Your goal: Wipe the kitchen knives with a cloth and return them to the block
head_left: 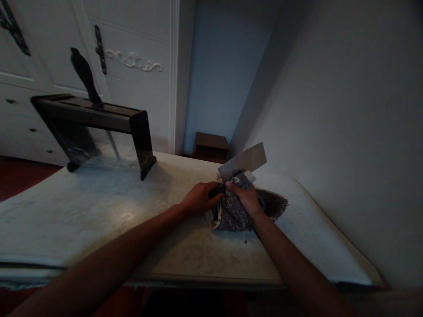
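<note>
A cleaver (246,159) with a broad, rectangular grey blade is held up over the table, pointing away to the right. My left hand (202,199) is closed around what looks like its dark handle, mostly hidden by the fingers. My right hand (246,198) grips a grey-brown fuzzy cloth (236,215), bunched against the lower part of the blade. A loose end of the cloth with a frayed edge spreads to the right of my wrist. The cloth hides where the blade meets the handle.
On the table's (172,246) far left stands a black knife block (95,115) with clear panels, one dark-handled knife (84,75) upright in it. White cabinets (139,26) are behind. A brown box-like stand (211,145) sits beyond the table. A wall (357,132) borders the right side.
</note>
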Available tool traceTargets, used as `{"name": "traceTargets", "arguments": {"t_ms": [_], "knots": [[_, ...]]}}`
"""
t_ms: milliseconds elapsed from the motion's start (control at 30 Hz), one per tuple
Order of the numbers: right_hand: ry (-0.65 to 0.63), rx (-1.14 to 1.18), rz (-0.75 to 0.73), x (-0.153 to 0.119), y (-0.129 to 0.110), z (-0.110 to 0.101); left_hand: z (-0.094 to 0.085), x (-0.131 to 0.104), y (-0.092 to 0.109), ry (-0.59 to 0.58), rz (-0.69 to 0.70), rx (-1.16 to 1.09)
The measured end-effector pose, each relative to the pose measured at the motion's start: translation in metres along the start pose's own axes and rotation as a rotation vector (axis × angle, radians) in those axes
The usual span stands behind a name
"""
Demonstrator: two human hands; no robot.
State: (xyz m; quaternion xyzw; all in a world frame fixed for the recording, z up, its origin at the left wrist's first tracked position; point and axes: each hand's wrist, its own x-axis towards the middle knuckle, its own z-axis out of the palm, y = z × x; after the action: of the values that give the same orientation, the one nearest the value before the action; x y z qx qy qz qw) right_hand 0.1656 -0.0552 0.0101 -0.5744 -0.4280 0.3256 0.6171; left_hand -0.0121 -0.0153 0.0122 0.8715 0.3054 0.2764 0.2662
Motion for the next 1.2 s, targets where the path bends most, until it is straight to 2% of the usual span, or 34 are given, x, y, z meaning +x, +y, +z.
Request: {"name": "traceTargets", "arguments": {"t_ms": [267, 733, 933, 1200], "knots": [[0.125, 0.005, 0.033, -0.005, -0.010, 0.006, 0.007, -0.001, -0.001, 0.056, -0.046, 0.057], [0.091, -0.052, 0.065, -0.008, -0.010, 0.008, 0.015, -0.001, 0.015, 0.001, -0.154, 0.334], [0.057, -0.030, 0.062, -0.007, -0.009, 0.008, 0.013, -0.001, 0.016, 0.004, -0.146, 0.325], [0.192, 0.048, 0.115, -0.001, -0.005, 0.004, 0.008, 0.005, 0.007, -0.007, -0.082, 0.109]]}}
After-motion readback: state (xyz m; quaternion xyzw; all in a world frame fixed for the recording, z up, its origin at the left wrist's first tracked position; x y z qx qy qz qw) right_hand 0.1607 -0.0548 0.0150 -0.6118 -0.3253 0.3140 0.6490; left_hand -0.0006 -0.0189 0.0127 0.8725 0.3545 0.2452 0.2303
